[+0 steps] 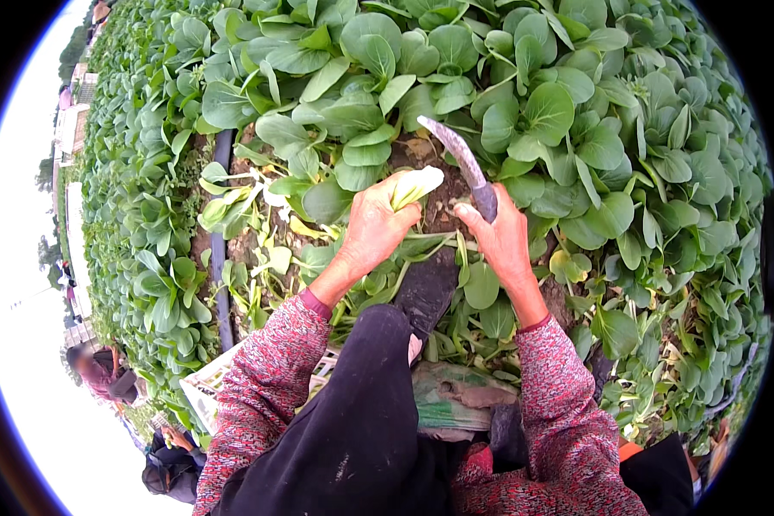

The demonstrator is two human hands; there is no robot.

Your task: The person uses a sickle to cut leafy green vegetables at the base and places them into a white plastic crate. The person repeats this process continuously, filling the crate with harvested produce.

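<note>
My left hand [377, 219] is closed around the stalks of a trimmed leafy green [416, 185], whose pale base points up and to the right. To its right, my right hand [500, 238] grips the dark handle of a sickle [459, 150]. The curved blade reaches up and left, above bare soil, and does not touch the green. The hands are apart. Broad-leaved green plants [548, 116] stand densely just beyond them. Cut leaves [480, 287] lie below the hands, around my dark shoe [429, 284].
A white plastic crate [200, 393] stands by my left forearm. A dark irrigation hose [220, 258] runs along the soil at left. A green and brown sack [458, 400] lies between my legs and right arm. Other people [100, 374] are at the lower left; part of another is at lower right.
</note>
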